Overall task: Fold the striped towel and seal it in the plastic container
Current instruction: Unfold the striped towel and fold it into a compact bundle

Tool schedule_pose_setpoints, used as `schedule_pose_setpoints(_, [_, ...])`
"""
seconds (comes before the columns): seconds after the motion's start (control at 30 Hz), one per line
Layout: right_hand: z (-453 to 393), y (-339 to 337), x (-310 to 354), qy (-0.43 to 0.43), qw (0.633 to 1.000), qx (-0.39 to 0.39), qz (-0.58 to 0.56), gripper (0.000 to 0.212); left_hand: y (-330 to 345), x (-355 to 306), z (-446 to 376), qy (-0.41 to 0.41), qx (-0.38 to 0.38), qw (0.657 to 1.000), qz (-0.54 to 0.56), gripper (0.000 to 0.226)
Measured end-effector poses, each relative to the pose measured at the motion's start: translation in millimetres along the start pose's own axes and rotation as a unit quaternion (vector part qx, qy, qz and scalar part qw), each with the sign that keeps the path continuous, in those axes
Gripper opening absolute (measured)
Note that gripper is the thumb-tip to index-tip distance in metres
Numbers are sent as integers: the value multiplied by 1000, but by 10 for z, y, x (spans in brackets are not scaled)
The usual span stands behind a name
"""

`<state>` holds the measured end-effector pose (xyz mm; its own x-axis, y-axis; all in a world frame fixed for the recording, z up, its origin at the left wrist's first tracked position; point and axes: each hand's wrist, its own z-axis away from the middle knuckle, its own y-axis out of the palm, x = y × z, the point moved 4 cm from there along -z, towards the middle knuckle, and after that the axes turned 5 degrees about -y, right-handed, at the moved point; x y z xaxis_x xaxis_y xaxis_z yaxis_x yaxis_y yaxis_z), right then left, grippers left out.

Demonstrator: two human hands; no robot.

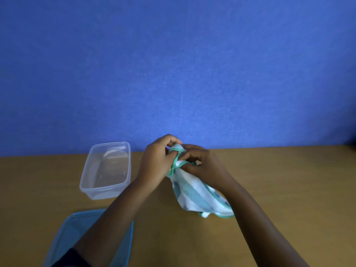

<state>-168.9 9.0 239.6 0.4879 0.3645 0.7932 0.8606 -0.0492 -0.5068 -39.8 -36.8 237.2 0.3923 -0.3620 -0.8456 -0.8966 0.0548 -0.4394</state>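
The striped towel (194, 193), white with pale blue stripes and a green hem, hangs bunched from both hands above the table. My left hand (158, 160) grips its top edge from the left. My right hand (200, 162) pinches the same green hem from the right, close against the left hand. The towel's lower corner touches the table at about the middle. The clear plastic container (105, 170) stands open and empty to the left of my hands. Its blue lid (63, 237) lies flat near the front left, partly hidden under my left forearm.
The wooden table (289, 189) runs across the lower frame, with its far edge against a blue wall (173, 64). A dark sleeve (71, 259) shows at the bottom left.
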Motion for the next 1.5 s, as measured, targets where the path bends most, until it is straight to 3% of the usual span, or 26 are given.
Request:
schedule_pose_setpoints(0.17, [-87,-224,-78,21,996,-87,8,33,-100,90,-75,-4,-52,994,-93,8])
schedule_pose_setpoints(0.3, [-175,-490,16,4,983,-169,-72,24,-113,260,-118,-60,-17,997,50,26])
schedule_pose_setpoints(0.4, [-249,-636,224,7,967,-126,-221,14,-159,145,-173,-33,-16,988,150,31])
schedule_pose_setpoints(0.5, [-318,-815,530,-46,917,-79,-388,19,-178,-79,-225,3,-6,982,189,8])
schedule_pose_setpoints(0.53, [-362,-882,602,-62,910,-85,-402,18,-175,-130,-244,7,-1,983,185,13])
schedule_pose_setpoints(0.67, [-547,-966,528,-47,967,-153,-199,11,-100,-149,-263,18,48,980,191,43])
schedule_pose_setpoints(0.77, [-534,-780,351,-1,982,-73,-172,10,-2,-95,-200,22,87,975,204,50])
schedule_pose_setpoints(0.9, [-389,-578,156,59,988,-15,-138,26,-53,-29,-175,-32,-31,977,208,9])
schedule_pose_setpoints(0.97, [-333,-587,101,77,991,-43,-96,20,-121,67,-194,-57,-74,973,213,15])
schedule_pose_setpoints(1.03, [-231,-688,51,92,985,-83,-118,14,-227,149,-201,-63,-85,968,227,21])
schedule_pose_setpoints(1.17, [1,-946,85,70,938,-67,-334,32,-554,346,-193,-53,-95,964,241,19])
schedule_pose_setpoints(1.23, [-72,-1018,-136,126,935,-155,-291,22,-701,595,-239,-89,-137,961,224,23])
schedule_pose_setpoints(1.27, [-140,-1070,-301,172,946,-221,-166,23,-757,727,-273,-112,-166,960,196,26])
schedule_pose_setpoints(1.33, [-241,-1136,-524,216,921,-322,31,22,-791,886,-342,-152,-201,956,150,25])
schedule_pose_setpoints(1.4, [-273,-1084,-544,213,904,-366,55,20,-747,799,-368,-143,-207,960,120,20])
schedule_pose_setpoints(1.5, [-194,-862,-354,162,906,-389,31,11,-590,556,-259,-95,-191,973,92,29])
